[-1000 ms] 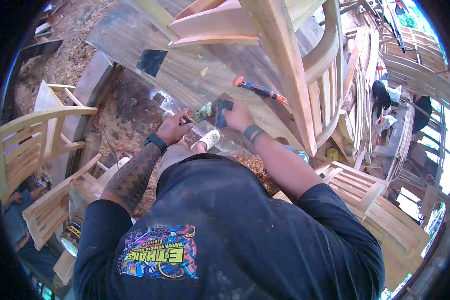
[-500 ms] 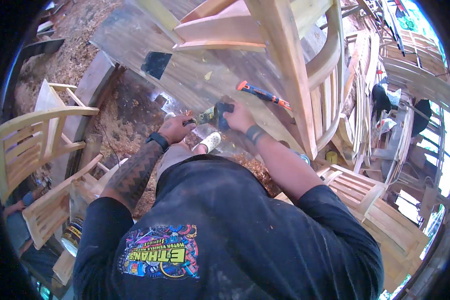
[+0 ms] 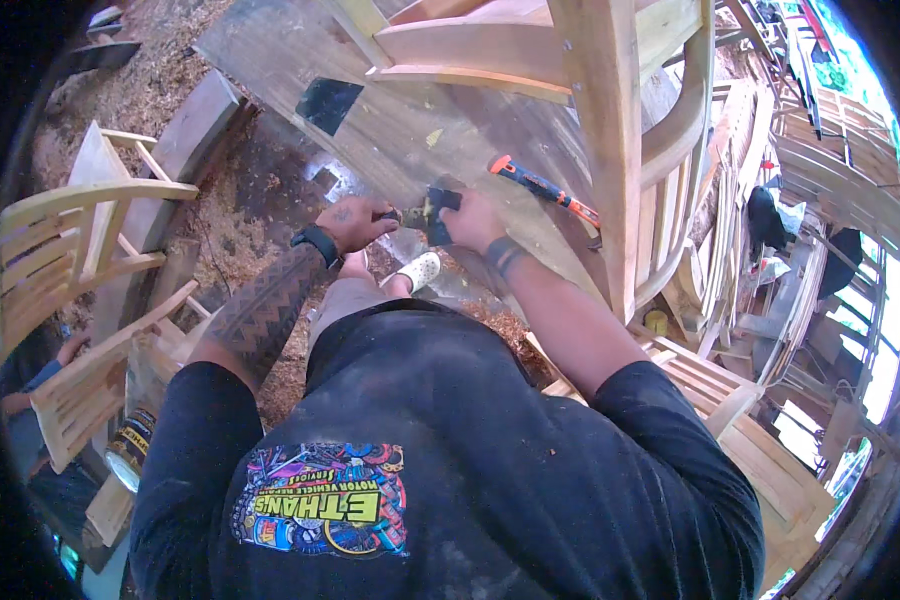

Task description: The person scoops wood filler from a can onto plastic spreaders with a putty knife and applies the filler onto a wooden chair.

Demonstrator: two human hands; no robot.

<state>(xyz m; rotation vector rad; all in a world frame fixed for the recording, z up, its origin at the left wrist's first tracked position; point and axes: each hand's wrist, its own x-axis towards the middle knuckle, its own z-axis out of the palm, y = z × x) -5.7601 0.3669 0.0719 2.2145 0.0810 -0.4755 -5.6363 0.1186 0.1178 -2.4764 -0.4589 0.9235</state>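
Centrally, the left hand has its grip closed round a small tool and the right hand pinches a dark flat piece, both held close together by the tabletop. Beyond lie an orange-and-black hand tool and a dark square; a wooden chair blocks the right side, and slatted chairs crowd the left.

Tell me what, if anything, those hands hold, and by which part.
The right hand grips a dark flat piece by its right edge. The left hand holds a small tool near its left end; its exact kind can't be made out.
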